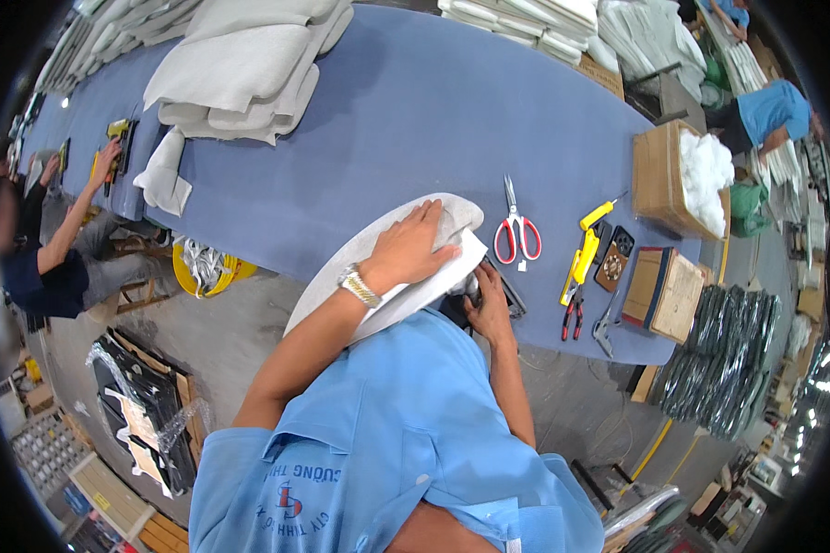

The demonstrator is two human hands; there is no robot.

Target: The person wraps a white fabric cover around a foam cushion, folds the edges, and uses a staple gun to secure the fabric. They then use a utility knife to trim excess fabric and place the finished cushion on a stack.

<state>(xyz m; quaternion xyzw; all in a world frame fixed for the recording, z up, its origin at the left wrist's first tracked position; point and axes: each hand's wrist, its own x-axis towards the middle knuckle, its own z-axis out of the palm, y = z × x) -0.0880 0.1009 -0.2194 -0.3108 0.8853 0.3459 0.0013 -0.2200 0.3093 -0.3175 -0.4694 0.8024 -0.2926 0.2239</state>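
A white, fabric-covered panel [337, 267] with a rounded end lies at the near edge of the blue table, against my body. My left hand [410, 247] is spread flat on top of it, fingers stretched out, holding nothing. Beside the panel's right edge, my right hand [492, 311] is closed round a dark staple gun [515, 293], partly hidden by the hand and the panel. A white flap of the panel covers the space between both hands. Red-handled scissors [517, 230] lie just beyond my right hand.
On the blue table [415, 111] lie a yellow power tool [581, 263], red-handled pliers [573, 315] and a grey air gun [606, 332]. A carton of white stuffing [659, 175] stands right. Stacked white pieces [240, 69] are at far left; another person's hand [107, 158] holds a tool.
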